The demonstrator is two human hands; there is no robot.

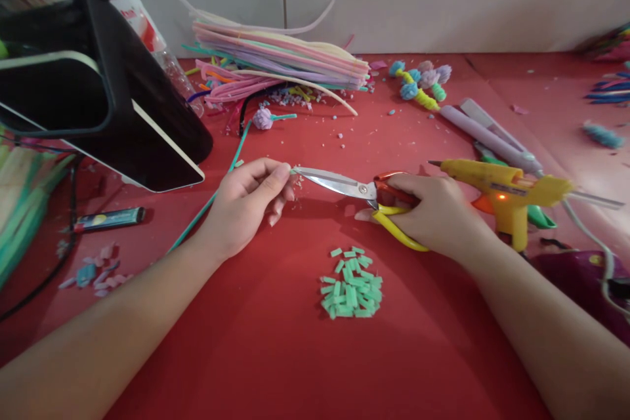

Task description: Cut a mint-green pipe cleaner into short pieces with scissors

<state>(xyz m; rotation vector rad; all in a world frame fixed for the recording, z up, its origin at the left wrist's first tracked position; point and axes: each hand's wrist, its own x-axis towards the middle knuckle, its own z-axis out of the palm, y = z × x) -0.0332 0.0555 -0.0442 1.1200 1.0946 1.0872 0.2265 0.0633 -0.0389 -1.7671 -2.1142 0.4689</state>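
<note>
2 hands: left hand (246, 203), right hand (436, 216). 1 pr scissors (354, 189). 1 yellow glue gun (502, 191). 1 lighter (109, 218). 1 hair straightener (492, 138). 1 pile green cut bits (352, 289), too many to count.

hands (246, 203): bare | forearms: bare, sleeveless | rings: none seen

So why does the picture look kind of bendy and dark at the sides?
Head view: the wide lens curves the wall edge and stretches both forearms at the bottom corners. Light is soft, with faint shadows under the left hand and right hand. The scissors blade shines with glare, and the glue gun shows a small glowing light. The black box at left is dark.
</note>
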